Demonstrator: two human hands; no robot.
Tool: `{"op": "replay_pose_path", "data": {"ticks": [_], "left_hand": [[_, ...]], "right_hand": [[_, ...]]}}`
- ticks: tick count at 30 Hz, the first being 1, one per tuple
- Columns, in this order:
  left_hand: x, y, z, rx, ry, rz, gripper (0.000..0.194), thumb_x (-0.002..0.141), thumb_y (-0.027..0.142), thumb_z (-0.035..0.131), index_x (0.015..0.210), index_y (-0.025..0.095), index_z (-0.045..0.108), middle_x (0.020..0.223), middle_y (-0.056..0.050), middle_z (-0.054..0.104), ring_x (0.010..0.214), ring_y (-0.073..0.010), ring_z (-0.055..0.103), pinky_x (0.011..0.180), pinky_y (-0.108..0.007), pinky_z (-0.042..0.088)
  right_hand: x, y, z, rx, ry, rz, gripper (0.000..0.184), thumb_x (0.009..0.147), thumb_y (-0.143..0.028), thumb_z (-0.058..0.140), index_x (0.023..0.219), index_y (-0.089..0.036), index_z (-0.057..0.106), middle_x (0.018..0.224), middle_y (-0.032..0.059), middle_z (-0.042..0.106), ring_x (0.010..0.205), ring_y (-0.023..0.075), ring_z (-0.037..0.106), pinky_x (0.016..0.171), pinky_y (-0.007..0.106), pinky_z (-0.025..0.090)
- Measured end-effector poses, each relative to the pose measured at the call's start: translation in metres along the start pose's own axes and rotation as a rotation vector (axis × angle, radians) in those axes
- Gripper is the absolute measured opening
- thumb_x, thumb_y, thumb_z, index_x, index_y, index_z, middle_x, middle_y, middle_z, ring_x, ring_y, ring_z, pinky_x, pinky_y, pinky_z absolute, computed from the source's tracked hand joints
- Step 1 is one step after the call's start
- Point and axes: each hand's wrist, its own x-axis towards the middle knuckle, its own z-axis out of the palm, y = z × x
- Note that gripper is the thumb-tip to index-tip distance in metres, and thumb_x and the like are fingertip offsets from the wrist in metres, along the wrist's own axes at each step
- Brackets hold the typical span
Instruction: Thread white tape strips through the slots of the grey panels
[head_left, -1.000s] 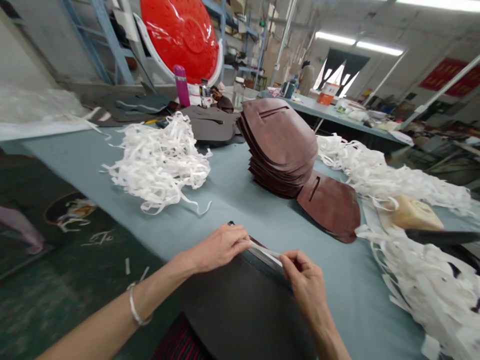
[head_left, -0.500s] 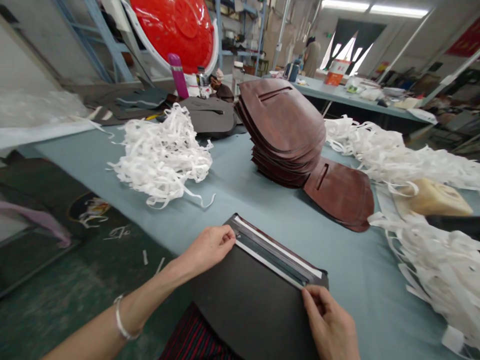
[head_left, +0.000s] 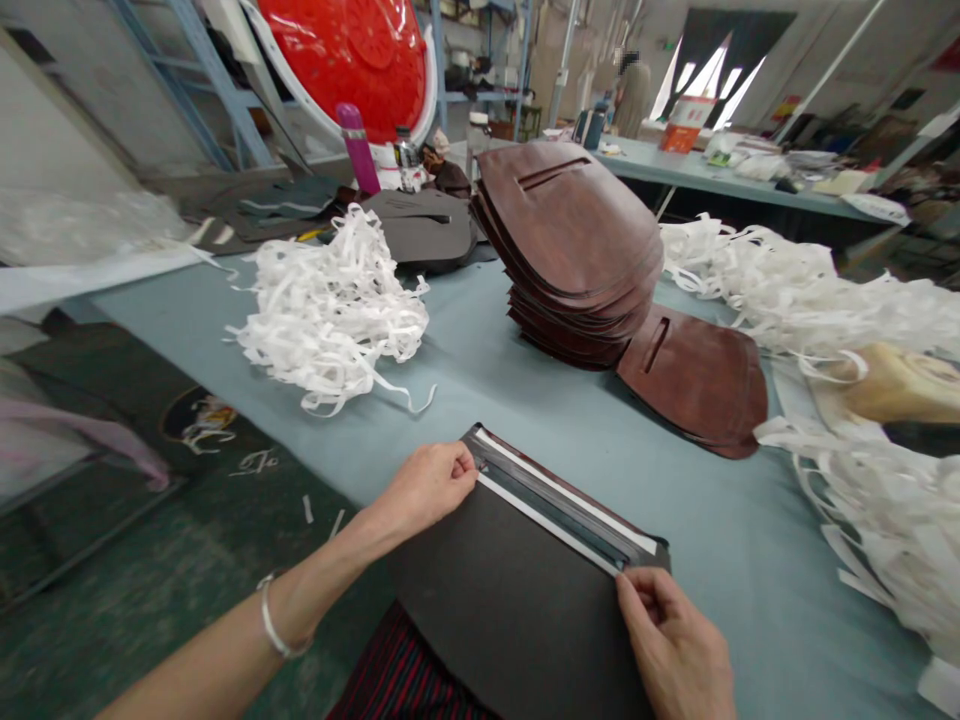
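A dark leather-like panel (head_left: 517,620) lies at the table's front edge, its dark side up and partly over my lap. Near its far edge runs a zipper (head_left: 555,508), with one white strip (head_left: 546,522) along its near side and another along its far side. My left hand (head_left: 431,482) is closed in a pinch at the near strip's left end. At the right end of that strip, my right hand (head_left: 675,632) pinches with thumb and forefinger, the other fingers curled. The strip lies straight between the hands; their fingertips hide its ends.
Brown slotted panels (head_left: 570,230) are stacked ahead, with one brown panel (head_left: 694,380) beside them. Tangled white strips (head_left: 330,315) lie left, and more strips (head_left: 892,530) right, near a tape roll (head_left: 900,385). Dark panels (head_left: 424,225) and a purple bottle (head_left: 358,150) stand behind.
The view has shifted slightly, so the table things sit a little differently in frame. Both hands keep their pinches at the strip's ends, and the panel looks unchanged.
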Motion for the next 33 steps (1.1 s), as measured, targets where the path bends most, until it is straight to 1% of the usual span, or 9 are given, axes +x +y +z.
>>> {"op": "replay_pose_path", "data": {"ticks": [3, 7, 13, 19, 23, 25, 27, 30, 33], "left_hand": [[0.001, 0.002, 0.001, 0.034, 0.011, -0.019, 0.014, 0.076, 0.025, 0.050, 0.071, 0.020, 0.063, 0.063, 0.001, 0.064, 0.057, -0.0117, 0.056, 0.055, -0.023, 0.033], [0.002, 0.003, 0.000, 0.058, 0.008, -0.045, 0.014, 0.075, 0.026, 0.051, 0.072, 0.020, 0.063, 0.064, 0.001, 0.065, 0.059, -0.0125, 0.057, 0.055, -0.023, 0.033], [0.003, 0.002, -0.005, -0.006, -0.064, -0.035, 0.017, 0.074, 0.029, 0.050, 0.073, 0.020, 0.064, 0.066, 0.001, 0.065, 0.061, -0.0137, 0.059, 0.055, -0.023, 0.035], [0.004, 0.003, -0.003, 0.055, -0.020, -0.055, 0.016, 0.075, 0.029, 0.051, 0.072, 0.020, 0.064, 0.066, 0.001, 0.065, 0.060, -0.0140, 0.058, 0.056, -0.024, 0.036], [0.001, 0.006, 0.002, 0.113, -0.004, -0.047, 0.014, 0.077, 0.029, 0.051, 0.073, 0.021, 0.061, 0.065, 0.001, 0.064, 0.060, -0.0141, 0.057, 0.057, -0.024, 0.037], [-0.004, 0.007, 0.007, 0.140, 0.056, 0.012, 0.011, 0.079, 0.028, 0.050, 0.080, 0.021, 0.059, 0.070, 0.001, 0.063, 0.064, -0.0142, 0.057, 0.059, -0.024, 0.039], [-0.010, 0.008, 0.014, 0.179, 0.151, 0.135, 0.010, 0.082, 0.024, 0.048, 0.085, 0.020, 0.057, 0.079, -0.001, 0.063, 0.072, -0.0153, 0.058, 0.066, -0.025, 0.042], [-0.021, 0.006, 0.027, 0.292, 0.274, 0.331, 0.016, 0.087, 0.019, 0.043, 0.092, 0.019, 0.058, 0.091, -0.004, 0.062, 0.088, -0.0195, 0.057, 0.079, -0.031, 0.044], [-0.030, 0.002, 0.035, 0.413, 0.319, 0.433, 0.023, 0.087, 0.014, 0.042, 0.102, 0.017, 0.059, 0.101, -0.008, 0.062, 0.095, -0.0228, 0.056, 0.085, -0.035, 0.044]], "right_hand": [[0.001, 0.000, 0.001, 0.031, 0.002, 0.019, 0.036, 0.078, -0.056, 0.047, 0.074, -0.023, 0.060, 0.060, -0.0019, 0.061, 0.056, 0.0142, 0.058, 0.053, 0.021, 0.041], [0.002, 0.000, -0.001, 0.083, -0.001, 0.030, 0.037, 0.077, -0.056, 0.048, 0.073, -0.021, 0.060, 0.057, -0.0020, 0.058, 0.052, 0.0133, 0.054, 0.050, 0.022, 0.038], [0.001, -0.004, -0.006, 0.145, -0.008, 0.016, 0.037, 0.079, -0.054, 0.048, 0.071, -0.020, 0.061, 0.057, -0.0017, 0.057, 0.051, 0.0125, 0.051, 0.049, 0.021, 0.037], [0.001, -0.002, -0.004, 0.112, 0.006, 0.018, 0.034, 0.080, -0.050, 0.048, 0.071, -0.020, 0.061, 0.056, -0.0016, 0.057, 0.050, 0.0129, 0.052, 0.048, 0.021, 0.036], [0.003, 0.000, -0.002, 0.068, 0.001, 0.018, 0.030, 0.081, -0.047, 0.048, 0.072, -0.021, 0.061, 0.057, -0.0020, 0.058, 0.050, 0.0130, 0.052, 0.049, 0.022, 0.036], [0.003, -0.001, -0.003, 0.051, 0.009, 0.016, 0.027, 0.081, -0.043, 0.048, 0.072, -0.021, 0.061, 0.057, -0.0022, 0.059, 0.052, 0.0131, 0.053, 0.051, 0.022, 0.036], [0.002, -0.005, -0.005, 0.042, 0.021, 0.011, 0.024, 0.081, -0.038, 0.048, 0.071, -0.021, 0.061, 0.057, -0.0021, 0.059, 0.053, 0.0130, 0.053, 0.052, 0.022, 0.036], [0.002, -0.011, -0.008, 0.030, 0.047, 0.029, 0.019, 0.078, -0.031, 0.048, 0.068, -0.021, 0.060, 0.056, -0.0024, 0.059, 0.052, 0.0122, 0.053, 0.052, 0.021, 0.034], [0.002, -0.014, -0.009, 0.015, 0.075, 0.048, 0.016, 0.076, -0.028, 0.049, 0.065, -0.021, 0.059, 0.054, -0.0030, 0.058, 0.051, 0.0113, 0.052, 0.051, 0.021, 0.032]]}}
